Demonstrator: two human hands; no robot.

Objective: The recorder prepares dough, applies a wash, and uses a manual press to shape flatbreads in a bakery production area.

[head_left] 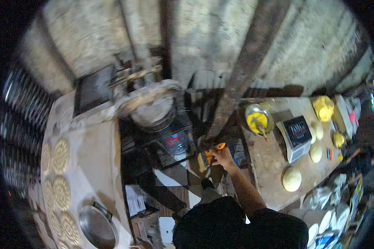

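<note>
My right hand (223,158) is reached forward into the gap between two tables, closed round an orange-handled tool (220,146). The tool's far end is blurred and partly hidden by the fingers, so its kind cannot be made out. At the lower edge, beside the left table, a small skin-coloured patch looks like part of my left hand (140,244); its fingers do not show clearly. Near it, a round metal pan (97,226) lies on the left table (96,166). Several flat, round patterned dough pieces (61,155) lie along that table's far left side.
The right table (266,174) carries a metal bowl of yellow paste (258,120), a box (297,137), several dough balls (292,179) and a yellow bag (322,108). A wooden post (249,62) slants between the tables. A machine with a round bowl (151,110) stands ahead.
</note>
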